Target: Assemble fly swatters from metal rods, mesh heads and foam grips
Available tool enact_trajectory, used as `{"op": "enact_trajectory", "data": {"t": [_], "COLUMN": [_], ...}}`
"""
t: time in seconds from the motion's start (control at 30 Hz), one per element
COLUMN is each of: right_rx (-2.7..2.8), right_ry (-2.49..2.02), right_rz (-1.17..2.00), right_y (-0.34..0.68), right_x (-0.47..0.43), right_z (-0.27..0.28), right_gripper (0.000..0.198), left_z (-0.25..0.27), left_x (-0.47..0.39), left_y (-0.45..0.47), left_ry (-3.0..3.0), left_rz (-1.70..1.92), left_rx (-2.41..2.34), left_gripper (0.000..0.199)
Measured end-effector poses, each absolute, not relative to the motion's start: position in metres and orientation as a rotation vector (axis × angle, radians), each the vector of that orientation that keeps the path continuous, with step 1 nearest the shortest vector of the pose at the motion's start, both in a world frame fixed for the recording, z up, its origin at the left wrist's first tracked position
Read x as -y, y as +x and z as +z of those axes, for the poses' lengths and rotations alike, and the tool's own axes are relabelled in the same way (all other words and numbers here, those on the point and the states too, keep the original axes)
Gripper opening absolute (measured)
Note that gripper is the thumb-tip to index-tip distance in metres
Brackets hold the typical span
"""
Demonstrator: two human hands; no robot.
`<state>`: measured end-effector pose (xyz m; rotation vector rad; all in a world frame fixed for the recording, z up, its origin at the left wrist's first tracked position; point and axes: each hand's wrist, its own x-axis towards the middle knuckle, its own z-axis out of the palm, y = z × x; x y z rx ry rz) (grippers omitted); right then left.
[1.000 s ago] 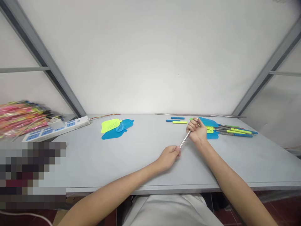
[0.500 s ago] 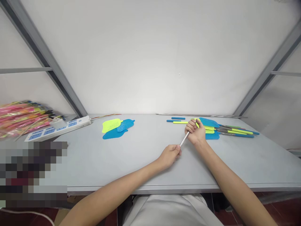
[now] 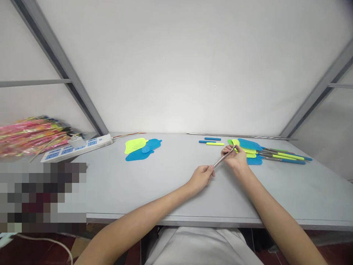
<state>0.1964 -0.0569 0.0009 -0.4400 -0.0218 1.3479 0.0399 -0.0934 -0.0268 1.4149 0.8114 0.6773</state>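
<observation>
A thin silvery metal rod (image 3: pixel 222 159) slants between my two hands above the table. Its lower end is in my left hand (image 3: pixel 202 179), with thumb and fingers closed round it. My right hand (image 3: pixel 236 159) is at the upper end, palm turned up. There the thumb meets the rod's tip and the other fingers curl loosely beneath. Just behind my right hand lies a pile of blue fly swatters (image 3: pixel 249 144) and yellow-green ones, their handles pointing right. Loose blue grips (image 3: pixel 212 139) and a yellow-green grip (image 3: pixel 215 144) lie to its left.
Loose yellow swatter heads (image 3: pixel 135 145) and blue swatter heads (image 3: pixel 138 156) overlap at left. Long thin metal rods (image 3: pixel 242 136) run along the back wall. A white power strip (image 3: pixel 88 145) stands far left, beside plastic-wrapped colourful items (image 3: pixel 33 134). A pixelated patch covers the lower left.
The right hand's grip has loosened from wrapped fingers to a more opened palm, showing more of the rod and its upper tip. The left hand keeps hold. The view has shifted slightly.
</observation>
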Motion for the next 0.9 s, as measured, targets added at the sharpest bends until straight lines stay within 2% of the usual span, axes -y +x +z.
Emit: {"op": "enact_trajectory", "data": {"t": [0.5,0.77,0.9], "right_rx": [-0.037,-0.06,-0.069], "right_ry": [-0.508,-0.541,-0.558], "right_rz": [1.365,1.328,1.294], "right_y": [0.2,0.203,0.208], "right_x": [0.058,0.06,0.059], "right_z": [-0.005,-0.003,-0.004], "right_gripper": [0.022,0.026,0.028], "left_z": [-0.022,-0.021,-0.021], "left_x": [0.092,0.081,0.074], "left_y": [0.038,0.033,0.028], "left_ry": [1.36,1.509,1.568], "left_rz": [0.699,0.736,0.749], "left_rx": [-0.83,-0.932,-1.017], "left_gripper": [0.028,0.039,0.037]}}
